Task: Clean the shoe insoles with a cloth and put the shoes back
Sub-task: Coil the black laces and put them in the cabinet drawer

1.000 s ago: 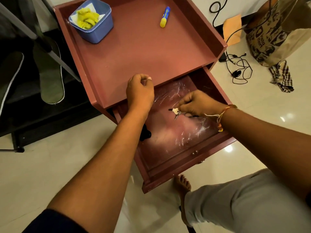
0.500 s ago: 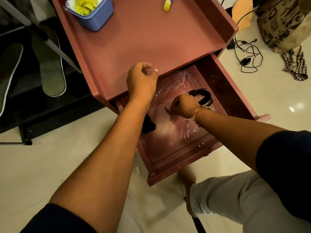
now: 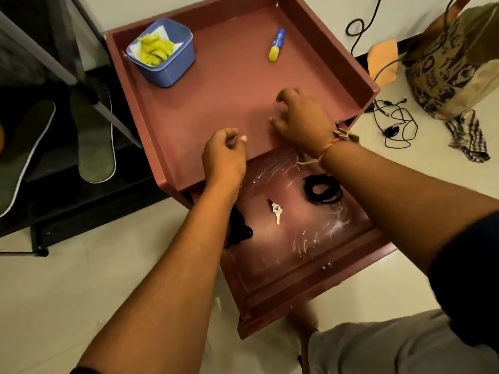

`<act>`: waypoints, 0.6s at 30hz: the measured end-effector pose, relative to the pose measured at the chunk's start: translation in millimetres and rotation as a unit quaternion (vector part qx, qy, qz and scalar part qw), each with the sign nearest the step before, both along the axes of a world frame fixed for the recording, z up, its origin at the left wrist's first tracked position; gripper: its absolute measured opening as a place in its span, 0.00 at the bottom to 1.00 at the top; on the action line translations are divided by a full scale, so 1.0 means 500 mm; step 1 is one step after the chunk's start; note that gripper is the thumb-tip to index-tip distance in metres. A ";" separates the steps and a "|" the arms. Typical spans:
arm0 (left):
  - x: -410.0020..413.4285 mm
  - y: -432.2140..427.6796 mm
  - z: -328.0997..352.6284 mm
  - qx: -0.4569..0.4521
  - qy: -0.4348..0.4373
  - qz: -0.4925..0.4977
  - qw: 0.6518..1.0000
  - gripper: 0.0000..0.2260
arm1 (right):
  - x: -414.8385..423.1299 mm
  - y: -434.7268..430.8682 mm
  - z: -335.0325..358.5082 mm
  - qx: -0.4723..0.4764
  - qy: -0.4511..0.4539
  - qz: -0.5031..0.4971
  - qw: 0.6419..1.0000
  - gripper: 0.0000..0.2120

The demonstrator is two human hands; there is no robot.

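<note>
Two grey-green insoles lie on a dark low rack at the left. A yellow cloth is bunched in a blue tub at the back left of the red table top. My left hand rests as a loose fist on the table's front edge, with nothing visible in it. My right hand hovers over the table top with fingers apart and empty. No shoes are visible.
The drawer stands pulled out below the table top. In it lie a small key, a black coiled band and a black item partly under my left arm. A blue-yellow tube lies on top. A bag, cables and checked cloth sit on the floor at right.
My right hand let go of the key in the drawer and rose over the table top. The left hand stayed on the front edge.
</note>
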State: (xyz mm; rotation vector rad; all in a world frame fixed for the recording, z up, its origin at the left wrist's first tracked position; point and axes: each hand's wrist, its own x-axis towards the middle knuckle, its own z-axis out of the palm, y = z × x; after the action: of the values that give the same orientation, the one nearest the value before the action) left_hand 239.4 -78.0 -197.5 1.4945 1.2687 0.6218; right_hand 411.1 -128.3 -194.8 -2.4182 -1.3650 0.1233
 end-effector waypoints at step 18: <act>0.016 0.034 -0.018 -0.100 -0.097 0.053 0.989 0.13 | 0.191 0.246 -0.056 -0.064 -0.065 0.029 0.995 0.20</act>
State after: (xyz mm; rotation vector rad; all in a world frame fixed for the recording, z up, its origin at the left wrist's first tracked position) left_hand 247.5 -61.1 -206.7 1.1791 1.2273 0.6724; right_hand 506.5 -5.2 -223.0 -2.5317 -1.5298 0.0705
